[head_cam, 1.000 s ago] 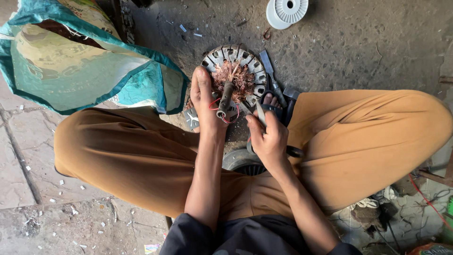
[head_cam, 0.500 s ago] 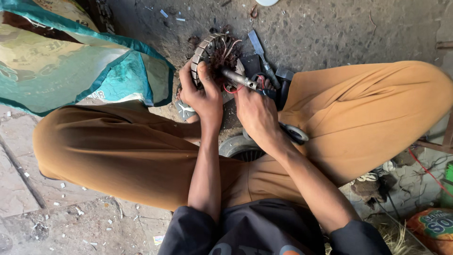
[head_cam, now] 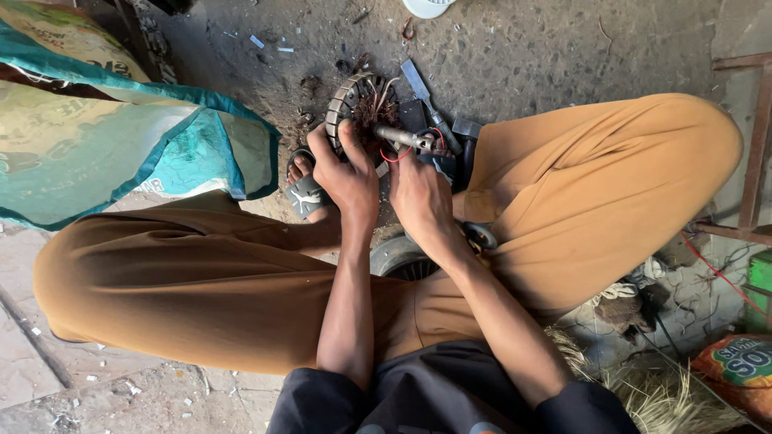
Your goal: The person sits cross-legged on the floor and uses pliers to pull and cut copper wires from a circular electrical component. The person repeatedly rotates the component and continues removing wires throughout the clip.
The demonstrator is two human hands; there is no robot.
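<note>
A round metal motor stator [head_cam: 346,100] with a tuft of copper wire [head_cam: 374,112] in its middle stands on the ground between my feet. My left hand [head_cam: 346,173] grips its near rim. My right hand [head_cam: 418,193] holds the handles of a pair of pliers [head_cam: 402,138] whose metal jaws reach into the copper wire. A chisel-like tool [head_cam: 422,92] lies just to the right of the stator. I sit cross-legged in tan trousers.
A large teal and yellow sack [head_cam: 121,137] lies at the left. A sandal [head_cam: 305,189] is on my foot beside the stator. A rusty metal frame [head_cam: 752,145] stands at the right. Straw, loose wires and an orange packet [head_cam: 736,366] lie at the lower right.
The view has shifted, so the stator sits lower in frame than half a second ago. My left hand stays on the rim, and the pliers now point sideways into the copper wire.
</note>
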